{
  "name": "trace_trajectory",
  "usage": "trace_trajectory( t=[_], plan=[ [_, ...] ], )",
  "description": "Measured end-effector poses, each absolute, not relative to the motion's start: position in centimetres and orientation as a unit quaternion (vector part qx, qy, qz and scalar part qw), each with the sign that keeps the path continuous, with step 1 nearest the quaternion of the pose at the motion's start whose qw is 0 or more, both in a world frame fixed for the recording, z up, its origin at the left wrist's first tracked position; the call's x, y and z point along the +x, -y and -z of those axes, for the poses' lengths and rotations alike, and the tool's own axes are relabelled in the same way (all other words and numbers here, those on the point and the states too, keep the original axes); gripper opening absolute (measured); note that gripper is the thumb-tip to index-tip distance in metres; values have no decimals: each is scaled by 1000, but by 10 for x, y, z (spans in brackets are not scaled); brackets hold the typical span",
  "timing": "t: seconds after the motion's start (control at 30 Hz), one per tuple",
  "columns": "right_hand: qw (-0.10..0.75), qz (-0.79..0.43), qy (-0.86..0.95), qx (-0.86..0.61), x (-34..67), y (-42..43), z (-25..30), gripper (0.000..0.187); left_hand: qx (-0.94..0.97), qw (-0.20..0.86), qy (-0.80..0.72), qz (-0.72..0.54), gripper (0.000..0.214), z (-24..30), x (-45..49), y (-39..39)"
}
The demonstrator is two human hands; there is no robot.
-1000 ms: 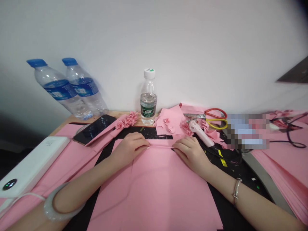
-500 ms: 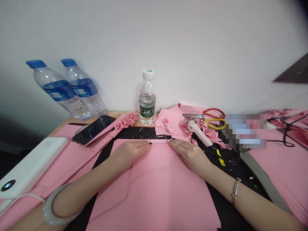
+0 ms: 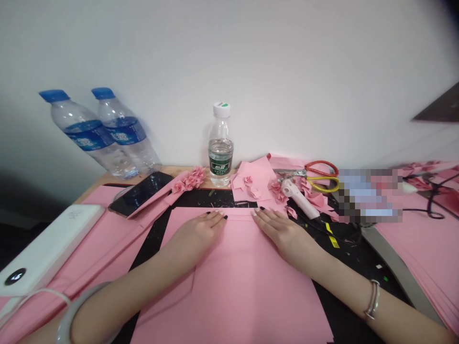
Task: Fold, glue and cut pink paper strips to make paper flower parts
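A large pink paper sheet (image 3: 233,282) lies on a black cutting mat (image 3: 344,267) in front of me. My left hand (image 3: 195,231) rests flat on the sheet near its far edge, fingers stretched out. My right hand (image 3: 283,229) lies flat beside it, fingers also stretched, with dark nails. Both hands press the sheet's far edge down, a narrow gap between their fingertips. Neither hand holds anything.
A small water bottle (image 3: 221,145) stands at the wall, two larger blue-capped bottles (image 3: 103,131) at the left. A phone (image 3: 140,191), a white power bank (image 3: 46,246), small pink paper flowers (image 3: 190,179), a pink glue gun (image 3: 299,198), scissors (image 3: 319,174) and more pink sheets (image 3: 423,248) surround the mat.
A second ago both hands pinched a narrow fold at the sheet's far edge. The fold has been laid down and both hands have flattened out on the paper.
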State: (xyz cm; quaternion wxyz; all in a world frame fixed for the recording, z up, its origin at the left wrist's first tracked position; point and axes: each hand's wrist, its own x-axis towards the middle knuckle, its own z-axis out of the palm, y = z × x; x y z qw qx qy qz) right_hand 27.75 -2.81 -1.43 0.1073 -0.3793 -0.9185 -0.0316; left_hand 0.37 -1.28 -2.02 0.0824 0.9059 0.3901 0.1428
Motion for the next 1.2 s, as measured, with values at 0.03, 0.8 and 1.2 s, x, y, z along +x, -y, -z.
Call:
trace_trajectory(
  t=[0.03,0.8,1.2],
  plan=[
    [104,26,917,-385,277,30,14,60,908,72,-392,-128,47,18,6,16],
    [77,53,890,-447,270,46,9,48,894,11,-438,-88,48,22,32,42],
    [52,189,845,-498,291,44,9,30,856,-98,-506,-48,38,9,24,40]
  ],
)
